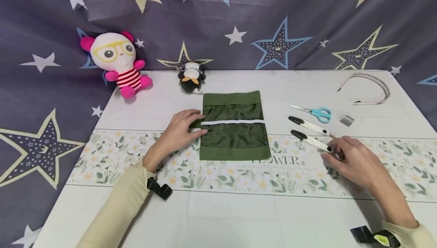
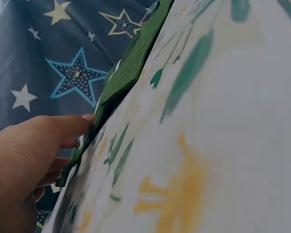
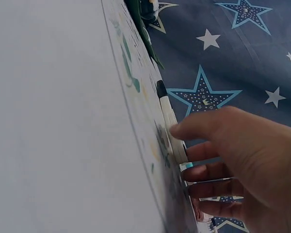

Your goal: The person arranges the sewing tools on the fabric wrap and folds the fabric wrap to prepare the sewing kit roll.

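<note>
A dark green fabric piece lies flat in the middle of the table, with a white strip running across it. At its left edge rests my left hand, thumb and fingers spread apart, fingertips right at the fabric. My right hand hovers low at the right, fingers loosely bent. Its thumb and index fingertips are right at the white end of the nearer black-capped, pen-shaped tool. A second such tool lies just behind. In the right wrist view, the thumb overlaps the nearer white barrel.
Behind the tools lie blue-handled scissors, a grey thread spool and a headband. A pink-and-white plush toy and a penguin plush stand at the back left. A flowered runner crosses the white table. A star-patterned curtain hangs behind.
</note>
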Tool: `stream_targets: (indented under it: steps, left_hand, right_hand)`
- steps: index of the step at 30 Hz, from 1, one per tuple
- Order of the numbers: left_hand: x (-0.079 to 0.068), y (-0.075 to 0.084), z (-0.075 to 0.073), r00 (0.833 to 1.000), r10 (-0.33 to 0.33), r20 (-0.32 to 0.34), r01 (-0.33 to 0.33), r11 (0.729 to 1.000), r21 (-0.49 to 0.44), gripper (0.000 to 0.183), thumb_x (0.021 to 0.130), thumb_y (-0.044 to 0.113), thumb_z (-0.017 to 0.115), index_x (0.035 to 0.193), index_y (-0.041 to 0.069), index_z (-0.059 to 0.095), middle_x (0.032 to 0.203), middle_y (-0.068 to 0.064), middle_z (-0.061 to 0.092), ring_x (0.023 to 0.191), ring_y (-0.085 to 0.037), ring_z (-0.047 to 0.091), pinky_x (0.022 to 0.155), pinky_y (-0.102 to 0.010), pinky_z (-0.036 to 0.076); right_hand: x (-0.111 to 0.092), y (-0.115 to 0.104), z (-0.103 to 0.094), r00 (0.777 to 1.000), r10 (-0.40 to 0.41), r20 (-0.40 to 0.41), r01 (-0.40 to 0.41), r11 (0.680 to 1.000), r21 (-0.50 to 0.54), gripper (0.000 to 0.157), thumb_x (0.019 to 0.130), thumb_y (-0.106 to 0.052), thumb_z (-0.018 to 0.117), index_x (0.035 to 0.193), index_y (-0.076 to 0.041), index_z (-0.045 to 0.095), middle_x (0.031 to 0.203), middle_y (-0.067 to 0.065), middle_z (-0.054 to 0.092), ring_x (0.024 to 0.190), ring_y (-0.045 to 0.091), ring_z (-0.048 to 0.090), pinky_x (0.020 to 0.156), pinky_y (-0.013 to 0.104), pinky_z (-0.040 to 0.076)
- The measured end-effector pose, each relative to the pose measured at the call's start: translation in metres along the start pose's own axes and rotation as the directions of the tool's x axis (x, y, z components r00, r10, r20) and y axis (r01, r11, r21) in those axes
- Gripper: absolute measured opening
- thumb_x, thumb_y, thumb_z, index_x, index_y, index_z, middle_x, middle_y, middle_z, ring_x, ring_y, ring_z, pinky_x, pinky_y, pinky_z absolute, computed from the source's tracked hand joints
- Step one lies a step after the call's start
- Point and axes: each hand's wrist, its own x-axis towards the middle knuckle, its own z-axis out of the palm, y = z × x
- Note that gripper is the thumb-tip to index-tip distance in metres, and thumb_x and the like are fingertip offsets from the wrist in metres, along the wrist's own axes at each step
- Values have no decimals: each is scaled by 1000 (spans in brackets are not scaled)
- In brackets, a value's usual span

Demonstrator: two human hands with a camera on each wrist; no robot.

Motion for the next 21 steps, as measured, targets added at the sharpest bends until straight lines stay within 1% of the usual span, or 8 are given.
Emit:
stream_targets:
  steps: [6, 9, 12, 15, 18, 21]
  left_hand:
    - [3, -4, 3, 999, -4, 34, 5, 999, -41, 49, 100, 32, 72, 140, 6, 63, 154, -18, 47, 146, -39, 35, 121, -59, 19]
    - [3, -5, 3, 999, -4, 38, 7, 998, -67, 48, 100, 30, 72, 141, 6, 63, 155, -17, 46, 147, -38, 34, 121, -58, 18]
    - [3, -6, 2, 999, -9, 40, 12, 997, -79, 49, 100, 30, 72, 141, 6, 63, 156, -16, 46, 148, -37, 33, 121, -58, 18]
    - [3, -6, 2, 999, -14, 45, 18, 996, -89, 50, 100, 31, 72, 141, 6, 62, 156, -15, 45, 148, -37, 33, 121, -58, 18]
    - [4, -7, 2, 999, -18, 42, 22, 994, -103, 49, 100, 31, 72, 141, 7, 63, 156, -15, 45, 148, -37, 33, 121, -59, 18]
    - [5, -8, 2, 999, -11, 31, 15, 994, -112, 46, 100, 30, 71, 140, 7, 64, 155, -14, 47, 147, -36, 35, 121, -58, 20]
  right_hand:
    - [0, 4, 3, 999, -44, -13, 44, 999, 28, 27, 85, -9, 81, 106, 3, 67, 92, 10, 62, 83, 31, 59, 69, 52, 49]
    - [-1, 7, 4, 997, -70, -24, 71, 997, 40, 27, 85, -4, 81, 106, 4, 67, 92, 11, 63, 82, 31, 60, 68, 52, 51]
    - [-1, 8, 6, 996, -74, -41, 76, 996, 45, 25, 85, -3, 82, 105, 4, 68, 90, 8, 63, 79, 25, 58, 65, 46, 50]
    - [-1, 8, 7, 997, -62, -50, 66, 996, 62, 24, 86, -3, 82, 105, 3, 68, 90, 7, 62, 77, 20, 54, 62, 40, 47]
    - [-2, 9, 7, 998, -36, -51, 41, 995, 93, 23, 89, -2, 80, 107, 3, 67, 90, 7, 61, 76, 17, 51, 60, 35, 44]
    - [-1, 9, 7, 999, 1, -52, 6, 991, 137, 22, 91, -1, 78, 109, 3, 66, 89, 6, 62, 75, 11, 51, 59, 28, 45]
